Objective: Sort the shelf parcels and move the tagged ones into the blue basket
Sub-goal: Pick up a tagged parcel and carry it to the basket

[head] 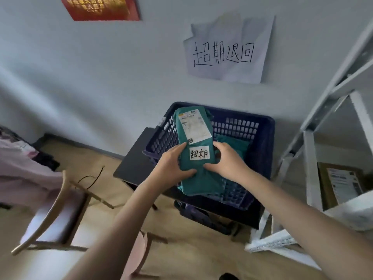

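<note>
A green soft parcel (196,172) with a white shipping label and a handwritten white tag (199,154) is held over the dark blue basket (264,150). My left hand (173,164) grips its left edge and my right hand (228,160) grips its right edge. Both hands are above the basket's opening. Another green parcel (235,146) lies inside the basket, partly hidden behind my right hand.
The basket rests on a dark low table (135,158) against the wall. A white metal shelf (331,126) stands at the right with a brown box (341,184) on it. A wooden chair (56,211) is at the left. A handwritten paper sign (226,51) hangs on the wall.
</note>
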